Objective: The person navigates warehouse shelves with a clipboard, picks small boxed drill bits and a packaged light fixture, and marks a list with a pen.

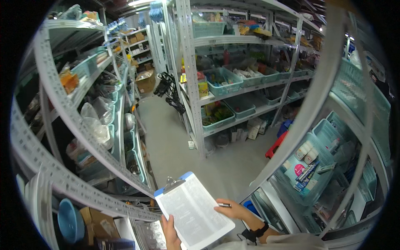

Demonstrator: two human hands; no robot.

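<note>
A blue clipboard (188, 175) with a metal clip (172, 183) bears printed paper sheets (195, 212), tilted in front of me at the bottom middle. My left hand (170, 232) grips its lower left edge, the thumb lying on top. At the clipboard's right edge is my right hand (229, 209), holding a dark pen (225, 205) and touching the board. A black strap (261, 230) with a small black device goes round my right wrist. The print on the paper is too blurred to read.
Metal shelving (195, 93) with teal plastic baskets (223, 82) stands ahead; more shelves flank me left and right. A grey floor aisle (161, 125) leads to a cardboard box (145, 81). A blue basin (71, 221) sits low left, and a red plastic item (276, 145) lies right of centre.
</note>
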